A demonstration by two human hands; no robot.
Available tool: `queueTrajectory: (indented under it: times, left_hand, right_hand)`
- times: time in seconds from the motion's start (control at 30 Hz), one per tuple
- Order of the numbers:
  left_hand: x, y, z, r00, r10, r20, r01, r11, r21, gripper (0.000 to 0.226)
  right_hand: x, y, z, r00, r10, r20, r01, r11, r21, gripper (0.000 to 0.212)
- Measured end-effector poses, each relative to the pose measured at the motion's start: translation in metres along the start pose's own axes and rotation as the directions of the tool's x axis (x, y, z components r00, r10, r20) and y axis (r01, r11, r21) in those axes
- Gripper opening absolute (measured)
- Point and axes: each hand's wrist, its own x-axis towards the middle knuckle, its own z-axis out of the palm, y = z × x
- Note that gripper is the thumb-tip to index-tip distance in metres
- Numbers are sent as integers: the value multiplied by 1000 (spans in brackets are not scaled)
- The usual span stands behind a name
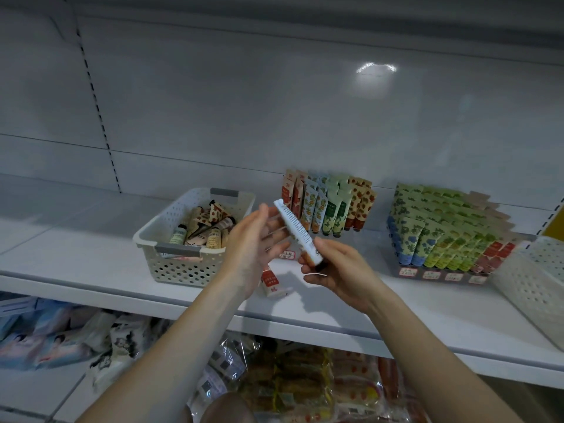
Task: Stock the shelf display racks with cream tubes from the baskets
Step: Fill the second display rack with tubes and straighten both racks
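My right hand (335,268) grips the capped end of a white cream tube (297,232) that points up and to the left. My left hand (254,239) is beside it with straight fingers, the fingertips touching the tube's upper part. Behind the hands stands a display rack (328,206) with several upright patterned tubes. A white perforated basket (186,236) to the left holds several loose tubes. One red-and-white tube (271,282) lies on the shelf board below my hands.
A second, fuller display rack (442,236) stands at the right, with another white basket (537,279) at the far right edge. The white shelf board (91,264) has a front lip. Packaged goods (290,383) fill the shelf below.
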Motion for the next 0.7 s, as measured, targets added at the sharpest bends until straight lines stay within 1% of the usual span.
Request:
queueTrajectory:
  times: [0.03,0.1,0.2,0.27,0.3,0.37,0.43,0.5,0.6,0.7]
  left_hand:
    - [0,1,0,1000,8,5,-8,1000,-18,23]
    - [1,2,0,999,45,-8,-45,999,16,19]
    - [2,2,1,997,79,-8,-79,995,69,14]
    - [3,1,1,996,92,-6,-91,992,86,13]
    - [4,0,0,995,104,-9,-102,988,116,13]
    - [3,-2,-1,990,138,-12,-132,968,214,12]
    - [3,-5,-2,984,179,-6,-170,941,292,15]
    - [3,-9,-3,976,219,1,-206,919,335,18]
    - [6,-16,-1,975,219,31,-213,892,398,18]
    - [10,-22,-4,974,215,76,-226,866,446,15]
  right_hand:
    - [-1,-1,1,999,29,31,-31,997,72,23]
    - [-3,-2,3,993,69,95,-80,990,115,28]
    - [-5,0,4,985,102,138,-111,992,62,29]
    - [-5,2,2,989,93,115,-92,996,-13,27]
    - [-5,2,0,994,65,86,-59,995,-79,24]
    - [-5,3,-2,999,-46,16,49,966,-254,19]
    - [-6,3,-2,981,-195,11,181,882,-435,12]
    - [-5,5,0,953,-297,60,278,778,-563,8]
    - [1,13,1,925,-376,58,319,683,-657,15]
    - [9,15,-1,922,-384,55,313,651,-692,14]
